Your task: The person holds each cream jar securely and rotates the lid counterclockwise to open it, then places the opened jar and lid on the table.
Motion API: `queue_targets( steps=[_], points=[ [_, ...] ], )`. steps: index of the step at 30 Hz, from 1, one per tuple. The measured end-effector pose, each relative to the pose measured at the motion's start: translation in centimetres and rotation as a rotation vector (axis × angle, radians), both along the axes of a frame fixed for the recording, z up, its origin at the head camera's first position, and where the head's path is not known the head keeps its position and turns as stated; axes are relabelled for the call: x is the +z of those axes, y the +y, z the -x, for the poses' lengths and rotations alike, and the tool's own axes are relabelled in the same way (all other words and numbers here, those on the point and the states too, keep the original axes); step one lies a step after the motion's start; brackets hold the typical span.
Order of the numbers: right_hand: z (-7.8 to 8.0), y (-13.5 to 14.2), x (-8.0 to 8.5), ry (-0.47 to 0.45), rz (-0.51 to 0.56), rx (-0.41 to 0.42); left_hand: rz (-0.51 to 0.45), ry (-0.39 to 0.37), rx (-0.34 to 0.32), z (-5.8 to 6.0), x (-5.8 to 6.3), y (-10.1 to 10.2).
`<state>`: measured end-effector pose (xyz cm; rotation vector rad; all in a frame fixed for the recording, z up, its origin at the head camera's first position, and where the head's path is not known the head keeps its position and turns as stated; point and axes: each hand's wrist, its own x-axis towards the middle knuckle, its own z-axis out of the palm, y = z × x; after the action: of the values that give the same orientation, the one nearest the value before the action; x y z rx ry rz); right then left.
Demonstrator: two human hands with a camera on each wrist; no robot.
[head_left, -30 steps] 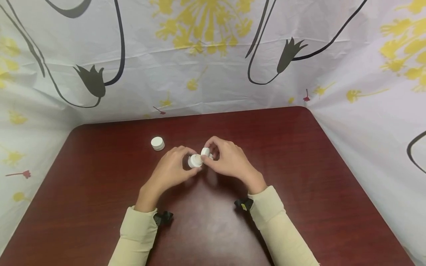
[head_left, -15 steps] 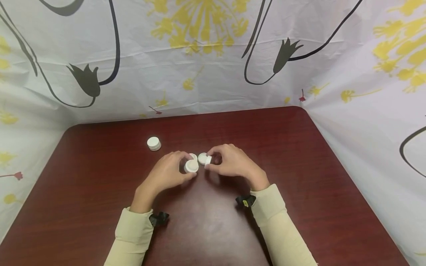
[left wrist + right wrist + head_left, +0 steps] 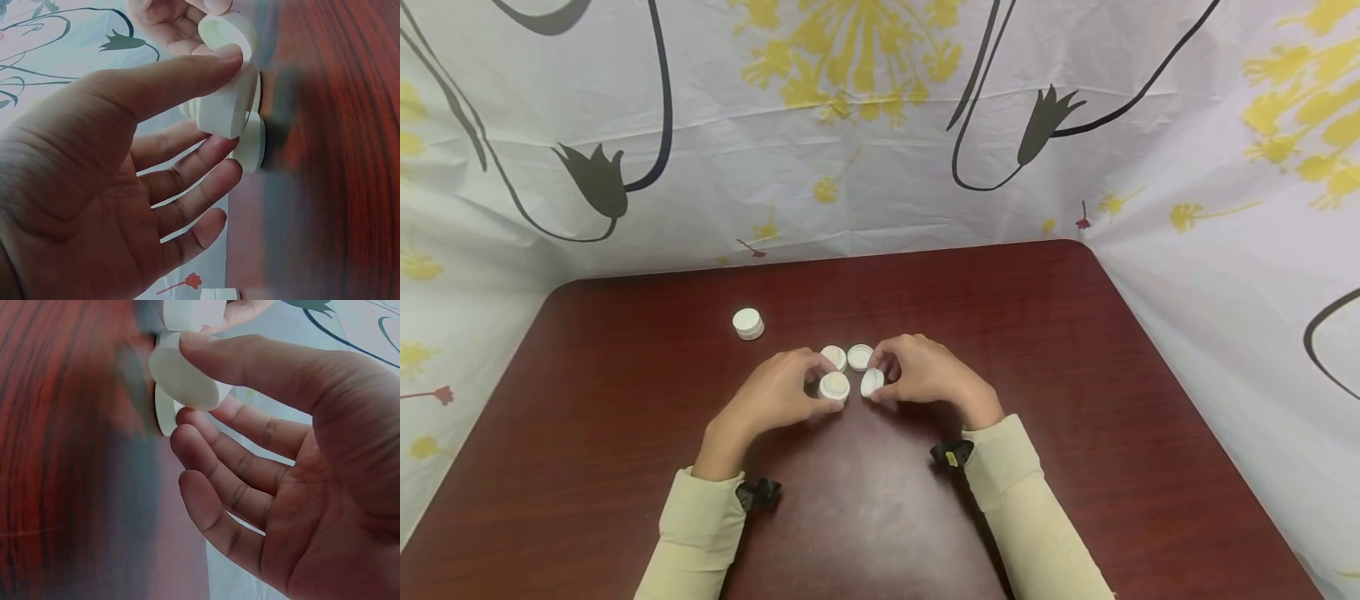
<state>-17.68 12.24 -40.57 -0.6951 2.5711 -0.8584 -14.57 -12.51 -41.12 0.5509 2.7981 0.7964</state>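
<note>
Between thumb and fingers, my left hand (image 3: 784, 386) pinches a small white jar (image 3: 834, 387) whose top is uncovered. A white lid (image 3: 872, 382) is pinched in my right hand (image 3: 925, 371), tilted so its inner side shows in the head view. In the right wrist view the flat outer face of the lid (image 3: 184, 378) is seen under the thumb. Just beyond the held pieces, a second uncovered jar (image 3: 833, 357) and a second lid (image 3: 860, 357) lie side by side on the table. Part of that jar is hidden behind my left fingers.
A closed white jar (image 3: 748, 323) stands farther back, left of my hands, on the dark red table (image 3: 1075, 433). A patterned white cloth (image 3: 880, 192) hangs behind the table's back edge and along its sides.
My right hand has drawn the lid away from the jar, toward me, and tipped it. The left hand has brought its jar nearer, so the second jar and lid now show behind.
</note>
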Motion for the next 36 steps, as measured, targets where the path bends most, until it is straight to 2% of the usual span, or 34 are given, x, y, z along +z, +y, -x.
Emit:
queue_targets(
  steps=[8, 20, 28, 36],
  points=[
    [0.0, -0.5, -0.8, -0.051, 0.02, 0.0, 0.02, -0.027, 0.013, -0.1, -0.3, 0.0],
    [-0.1, -1.2, -1.3, 0.0, -0.055, -0.021, 0.034, -0.053, 0.02, -0.1, -0.4, -0.3],
    [-0.1, -1.4, -1.7, 0.026, -0.046, -0.009, 0.029, -0.077, 0.039, -0.2, -0.4, -0.2],
    [-0.2, -1.1, -1.4, 0.013, -0.03, 0.002, 0.0, -0.083, 0.013, -0.1, -0.5, -0.5]
  ],
)
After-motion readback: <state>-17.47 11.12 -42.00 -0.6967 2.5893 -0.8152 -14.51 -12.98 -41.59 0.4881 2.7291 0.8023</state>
